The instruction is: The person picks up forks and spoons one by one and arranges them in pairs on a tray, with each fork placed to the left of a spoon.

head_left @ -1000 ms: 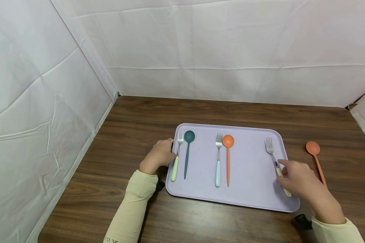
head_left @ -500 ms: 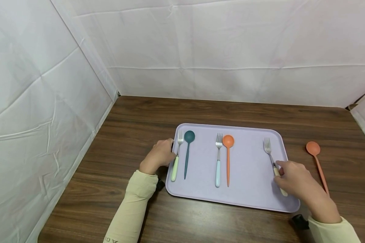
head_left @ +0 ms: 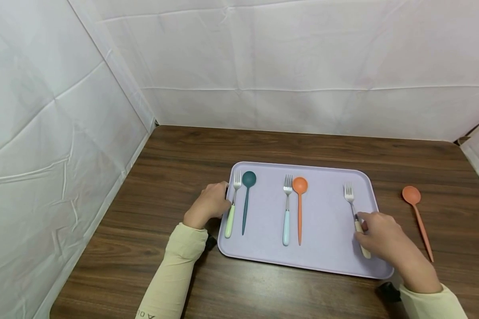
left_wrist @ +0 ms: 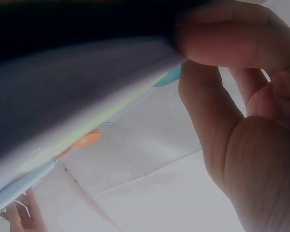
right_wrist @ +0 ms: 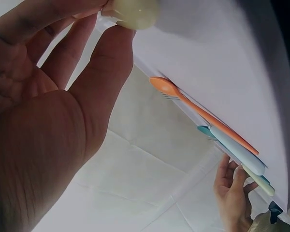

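A lavender tray point(head_left: 327, 221) lies on the table, its left rim pinched between the thumb and fingers of my left hand point(head_left: 208, 204). On its right side my right hand point(head_left: 383, 235) pinches the cream handle of a fork point(head_left: 349, 193). That cream handle point(right_wrist: 135, 12) shows between thumb and fingers in the right wrist view. Beside my left hand lie a green-handled fork point(head_left: 229, 221) and a dark teal spoon point(head_left: 245, 201). Mid-tray, a light-blue-handled fork point(head_left: 286, 226) lies next to an orange spoon point(head_left: 300, 204).
To the right of the tray, a coral-orange spoon point(head_left: 420, 221) lies on the dark wooden table point(head_left: 263, 294). White cloth walls point(head_left: 303, 57) stand behind the table and at its sides.
My right hand has shifted left with the cream-handled fork, which now lies farther in from the tray's right rim. The left hand has stayed at the tray's left rim.
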The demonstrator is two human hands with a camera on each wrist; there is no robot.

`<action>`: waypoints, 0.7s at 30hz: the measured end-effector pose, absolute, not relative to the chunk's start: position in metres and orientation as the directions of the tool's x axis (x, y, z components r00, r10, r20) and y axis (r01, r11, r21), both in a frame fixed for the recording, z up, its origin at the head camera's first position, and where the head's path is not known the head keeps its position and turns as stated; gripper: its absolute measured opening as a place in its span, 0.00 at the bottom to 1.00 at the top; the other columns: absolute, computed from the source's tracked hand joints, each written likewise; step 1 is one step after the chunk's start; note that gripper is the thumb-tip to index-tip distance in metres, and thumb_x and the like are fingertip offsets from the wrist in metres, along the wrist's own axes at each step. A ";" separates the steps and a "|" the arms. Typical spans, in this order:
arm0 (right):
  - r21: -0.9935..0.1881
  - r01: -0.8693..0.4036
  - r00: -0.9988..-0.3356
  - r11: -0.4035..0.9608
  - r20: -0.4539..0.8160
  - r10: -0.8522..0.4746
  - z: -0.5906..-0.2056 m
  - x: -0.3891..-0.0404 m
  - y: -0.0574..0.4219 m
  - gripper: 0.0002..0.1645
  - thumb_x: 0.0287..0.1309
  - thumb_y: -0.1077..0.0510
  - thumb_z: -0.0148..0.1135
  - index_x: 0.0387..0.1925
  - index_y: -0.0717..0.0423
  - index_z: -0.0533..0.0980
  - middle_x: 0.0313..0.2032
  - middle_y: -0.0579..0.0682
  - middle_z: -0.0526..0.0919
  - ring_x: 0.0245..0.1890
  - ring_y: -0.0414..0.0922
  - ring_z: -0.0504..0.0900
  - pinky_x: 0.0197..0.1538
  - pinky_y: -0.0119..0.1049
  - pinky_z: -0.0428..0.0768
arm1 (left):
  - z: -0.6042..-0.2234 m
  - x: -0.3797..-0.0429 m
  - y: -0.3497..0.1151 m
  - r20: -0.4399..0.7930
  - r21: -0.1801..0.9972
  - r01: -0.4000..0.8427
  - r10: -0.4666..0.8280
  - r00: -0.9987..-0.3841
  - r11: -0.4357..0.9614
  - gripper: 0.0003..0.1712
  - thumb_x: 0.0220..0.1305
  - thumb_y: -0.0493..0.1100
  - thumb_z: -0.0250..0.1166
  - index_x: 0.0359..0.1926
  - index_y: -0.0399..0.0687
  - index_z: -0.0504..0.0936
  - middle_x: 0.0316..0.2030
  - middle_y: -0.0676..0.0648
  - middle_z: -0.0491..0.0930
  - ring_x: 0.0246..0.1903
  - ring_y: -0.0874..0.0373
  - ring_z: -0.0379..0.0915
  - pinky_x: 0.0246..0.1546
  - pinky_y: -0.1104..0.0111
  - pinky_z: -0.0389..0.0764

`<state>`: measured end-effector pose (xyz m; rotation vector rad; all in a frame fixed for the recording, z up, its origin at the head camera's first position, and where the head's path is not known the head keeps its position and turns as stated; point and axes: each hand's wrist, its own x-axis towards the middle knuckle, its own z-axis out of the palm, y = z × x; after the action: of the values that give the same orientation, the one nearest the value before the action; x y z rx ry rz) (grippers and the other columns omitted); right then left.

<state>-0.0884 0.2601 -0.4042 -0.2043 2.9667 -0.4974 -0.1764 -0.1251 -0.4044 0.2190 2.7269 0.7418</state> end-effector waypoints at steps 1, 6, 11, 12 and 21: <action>-0.334 -0.110 -0.983 0.936 -0.105 -0.153 -0.404 -0.088 0.259 0.28 0.41 0.62 0.65 0.45 0.75 0.73 0.25 0.52 0.76 0.25 0.48 0.72 0.24 0.43 0.71 | -0.404 -0.176 -0.125 -0.252 0.516 0.065 0.224 -0.941 0.854 0.18 0.58 0.34 0.58 0.51 0.37 0.73 0.35 0.43 0.75 0.22 0.56 0.74 0.19 0.69 0.74; -0.342 -0.097 -0.982 0.935 -0.122 -0.146 -0.403 -0.088 0.257 0.30 0.43 0.61 0.66 0.48 0.77 0.72 0.26 0.53 0.76 0.24 0.48 0.73 0.24 0.43 0.72 | -0.404 -0.176 -0.125 -0.261 0.519 0.055 0.219 -0.940 0.853 0.18 0.58 0.34 0.58 0.51 0.37 0.73 0.34 0.43 0.75 0.22 0.56 0.74 0.19 0.69 0.75; -0.360 -0.083 -0.981 0.929 -0.132 -0.139 -0.401 -0.086 0.256 0.33 0.46 0.57 0.67 0.49 0.77 0.70 0.27 0.53 0.78 0.25 0.47 0.74 0.24 0.41 0.72 | -0.404 -0.177 -0.124 -0.257 0.510 0.056 0.214 -0.942 0.858 0.14 0.58 0.34 0.58 0.47 0.39 0.74 0.32 0.44 0.74 0.22 0.56 0.73 0.19 0.69 0.74; -0.362 -0.078 -0.982 0.929 -0.134 -0.135 -0.401 -0.086 0.257 0.34 0.47 0.56 0.68 0.50 0.77 0.70 0.27 0.53 0.78 0.25 0.47 0.74 0.24 0.41 0.72 | -0.404 -0.177 -0.124 -0.256 0.510 0.056 0.214 -0.943 0.858 0.14 0.58 0.34 0.58 0.46 0.39 0.74 0.32 0.44 0.74 0.22 0.55 0.73 0.19 0.69 0.74; -0.363 -0.082 -0.989 0.928 -0.089 -0.122 -0.401 -0.083 0.268 0.35 0.48 0.52 0.67 0.49 0.77 0.71 0.27 0.51 0.77 0.25 0.47 0.72 0.24 0.39 0.69 | -0.404 -0.175 -0.124 -0.267 0.529 0.040 0.211 -0.940 0.847 0.17 0.58 0.33 0.58 0.49 0.37 0.73 0.32 0.42 0.74 0.21 0.55 0.74 0.18 0.69 0.75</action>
<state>-0.0832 0.2684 -0.4008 -0.1575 2.9763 -0.5535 -0.1754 -0.1242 -0.4036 0.1890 2.7082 0.7661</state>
